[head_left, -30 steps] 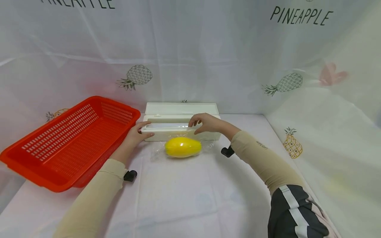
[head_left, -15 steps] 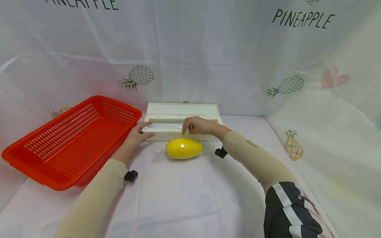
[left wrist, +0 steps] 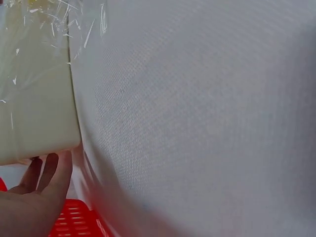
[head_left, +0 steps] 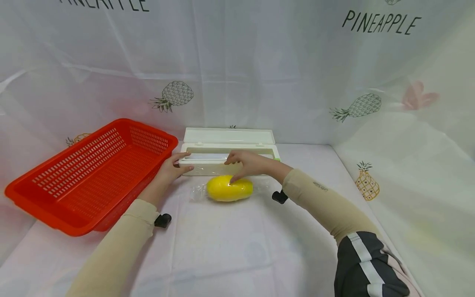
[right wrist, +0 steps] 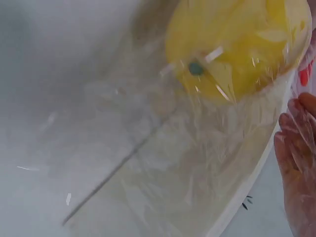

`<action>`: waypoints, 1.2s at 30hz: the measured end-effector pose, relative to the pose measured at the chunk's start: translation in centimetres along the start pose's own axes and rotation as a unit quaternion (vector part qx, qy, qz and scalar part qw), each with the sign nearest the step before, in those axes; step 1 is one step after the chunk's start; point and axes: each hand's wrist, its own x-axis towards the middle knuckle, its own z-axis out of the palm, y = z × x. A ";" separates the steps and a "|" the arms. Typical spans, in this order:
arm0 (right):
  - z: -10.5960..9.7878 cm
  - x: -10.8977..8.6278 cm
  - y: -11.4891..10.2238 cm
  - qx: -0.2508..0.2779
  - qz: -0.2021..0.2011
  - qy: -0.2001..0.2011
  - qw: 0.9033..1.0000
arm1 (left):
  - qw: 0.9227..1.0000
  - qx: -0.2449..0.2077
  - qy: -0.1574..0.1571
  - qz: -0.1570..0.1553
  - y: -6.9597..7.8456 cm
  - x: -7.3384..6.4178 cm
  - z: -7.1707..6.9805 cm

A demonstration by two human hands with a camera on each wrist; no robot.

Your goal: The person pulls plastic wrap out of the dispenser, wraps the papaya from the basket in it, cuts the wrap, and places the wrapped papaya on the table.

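Observation:
A long cream-white cling film dispenser lies with its lid raised and a pale roll inside. My left hand grips its left end, thumb at the front. In the left wrist view, the fingers press against that end. Just before the dispenser lies a yellow oblong fruit, with clear cling film over and around it. My right hand is above the fruit, fingers spread from the thumb; the thumb reaches down onto the wrapped fruit. In the right wrist view, film stretches across much of the picture.
A red plastic basket with perforated sides stands at the left, close to my left hand. White cloth covers the table. A pineapple-print curtain hangs behind and along the right side.
My right hand went left along the dispenser's front edge, fingers together, then drew slightly back right and spread, its thumb coming down onto the fruit. The left hand kept its place.

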 end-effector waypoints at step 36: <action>1.1 -0.5 -0.5 0.053 -0.013 0.027 0.998 | 0.965 0.147 0.071 0.206 3.1 -5.9 0.9</action>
